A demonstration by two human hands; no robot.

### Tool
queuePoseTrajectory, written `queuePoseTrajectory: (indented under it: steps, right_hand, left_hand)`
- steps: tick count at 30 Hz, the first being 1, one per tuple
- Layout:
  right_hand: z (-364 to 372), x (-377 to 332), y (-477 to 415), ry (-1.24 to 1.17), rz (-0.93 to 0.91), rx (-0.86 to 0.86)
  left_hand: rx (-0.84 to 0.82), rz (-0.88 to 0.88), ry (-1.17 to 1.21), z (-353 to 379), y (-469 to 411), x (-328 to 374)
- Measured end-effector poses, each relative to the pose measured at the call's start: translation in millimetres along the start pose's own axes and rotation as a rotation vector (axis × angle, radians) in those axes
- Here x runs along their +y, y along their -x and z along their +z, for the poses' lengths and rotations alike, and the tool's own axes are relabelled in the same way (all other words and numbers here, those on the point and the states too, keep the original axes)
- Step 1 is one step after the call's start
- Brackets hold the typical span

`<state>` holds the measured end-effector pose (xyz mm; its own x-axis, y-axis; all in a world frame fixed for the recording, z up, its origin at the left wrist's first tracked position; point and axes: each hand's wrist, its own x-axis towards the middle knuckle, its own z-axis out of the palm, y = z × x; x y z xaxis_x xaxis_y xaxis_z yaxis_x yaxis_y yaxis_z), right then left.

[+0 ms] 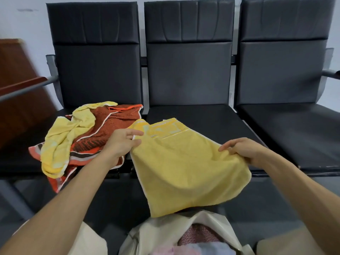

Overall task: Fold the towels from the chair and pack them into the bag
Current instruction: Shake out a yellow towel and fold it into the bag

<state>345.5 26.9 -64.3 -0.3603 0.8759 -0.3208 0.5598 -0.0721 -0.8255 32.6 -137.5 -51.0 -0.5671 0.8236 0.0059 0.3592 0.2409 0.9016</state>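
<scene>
A light, limp-looking towel (pixel 184 172) is pinched at opposite edges by the left hand (pixel 121 142) and right hand (pixel 242 150), corners being judged the surest hold.

At my nine o'clock stands a reddish-brown wooden cabinet (pixel 14 61); toward eleven o'clock I see pale wall (pixel 22 24).

Soft, even indoor light, fairly bright; source not in view, no hard shadows. Dull sheen on black padded leatherette chair backs (pixel 189 21), esp. top panels. Floor under the yellow terry towel (pixel 184 172) is darker. Wide-angle bend at edges: grey metal armrest (pixel 52 78) far left curves, smeared w/ blur. Near bottom, cream fabric bag (pixel 165 230) looks soft. Centre sharp.
</scene>
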Motion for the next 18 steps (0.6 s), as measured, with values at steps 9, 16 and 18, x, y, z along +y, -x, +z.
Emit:
queuePoseTrajectory:
  steps: [9,16,18]
  right_hand:
    - [-8,-4,-5,-0.254,-0.232,0.32]
    - [-13,-15,7,-0.29,-0.458,0.408]
    - [-12,-16,9,-0.205,-0.493,0.416]
  left_hand:
    - [0.151,0.001,-0.021,-8,-2,-1]
    - [0.291,0.141,-0.346,-15,-2,0]
    - [0.324,0.179,-0.389,-16,-2,0]
